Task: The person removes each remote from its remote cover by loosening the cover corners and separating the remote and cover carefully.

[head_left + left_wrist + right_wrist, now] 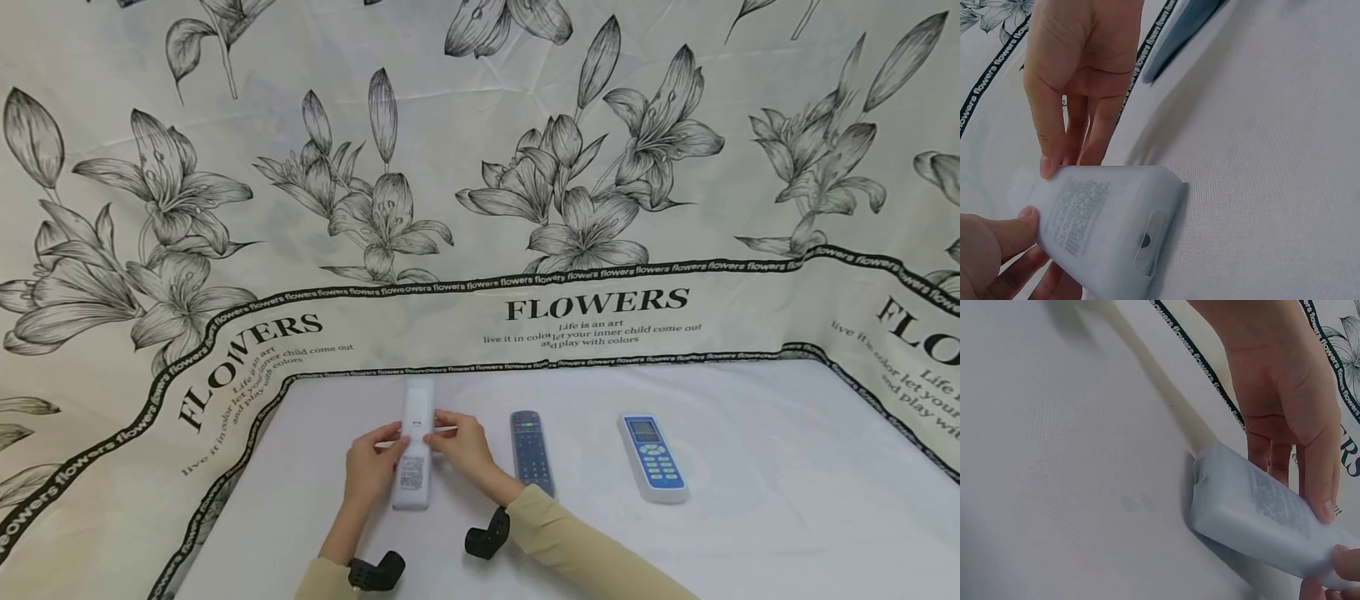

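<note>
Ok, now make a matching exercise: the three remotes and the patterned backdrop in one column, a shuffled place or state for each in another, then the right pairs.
Things
1. White remote
2. Dark remote
3. Blue-faced remote
4. Patterned backdrop

Places and states, head view
A. Rightmost of the remotes
B. Bears the word FLOWERS
C. Gripped by fingers
D. Between the other two remotes

Pairs: 1-C, 2-D, 3-A, 4-B.

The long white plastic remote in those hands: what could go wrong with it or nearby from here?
The long white plastic remote might slip: the left hand and right hand hold it by its side edges.

In the head view, the beige fabric right sleeve overlaps the near end of the dark grey, button-covered remote, so it could nudge it; whether they touch is unclear.
</note>
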The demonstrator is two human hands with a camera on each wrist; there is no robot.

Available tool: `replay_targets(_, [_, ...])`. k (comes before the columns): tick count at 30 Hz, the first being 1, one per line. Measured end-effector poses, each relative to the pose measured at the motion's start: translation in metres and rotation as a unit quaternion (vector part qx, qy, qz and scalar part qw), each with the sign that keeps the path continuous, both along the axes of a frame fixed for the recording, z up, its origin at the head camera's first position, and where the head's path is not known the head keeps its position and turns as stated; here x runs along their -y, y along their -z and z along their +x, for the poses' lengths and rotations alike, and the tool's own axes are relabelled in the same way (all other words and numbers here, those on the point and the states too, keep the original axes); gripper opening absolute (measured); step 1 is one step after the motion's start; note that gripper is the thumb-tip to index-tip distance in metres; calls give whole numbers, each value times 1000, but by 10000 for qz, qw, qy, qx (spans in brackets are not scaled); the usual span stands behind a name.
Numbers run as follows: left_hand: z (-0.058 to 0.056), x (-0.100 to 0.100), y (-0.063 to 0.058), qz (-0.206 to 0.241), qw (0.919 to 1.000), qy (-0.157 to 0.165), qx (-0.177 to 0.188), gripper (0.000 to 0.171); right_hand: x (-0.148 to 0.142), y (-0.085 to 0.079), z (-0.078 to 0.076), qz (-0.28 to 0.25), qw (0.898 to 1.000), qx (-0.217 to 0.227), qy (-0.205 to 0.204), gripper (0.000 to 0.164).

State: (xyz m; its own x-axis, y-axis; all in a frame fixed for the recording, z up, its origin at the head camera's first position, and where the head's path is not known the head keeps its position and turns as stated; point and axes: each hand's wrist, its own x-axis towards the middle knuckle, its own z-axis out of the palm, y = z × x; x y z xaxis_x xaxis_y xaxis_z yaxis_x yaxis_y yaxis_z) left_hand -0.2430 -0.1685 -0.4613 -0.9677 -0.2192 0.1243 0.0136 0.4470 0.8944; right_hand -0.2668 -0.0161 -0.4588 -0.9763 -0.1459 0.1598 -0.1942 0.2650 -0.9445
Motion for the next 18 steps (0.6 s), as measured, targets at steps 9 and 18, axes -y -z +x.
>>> replay_targets(9, [2,1,0,-569,9979,167,264,32,-1,1,3,334,9993,138,44,42])
replay_targets(18, [2,1,1,-988,9918,248,774,34,-3,2,5,524,9971,552,-74,35])
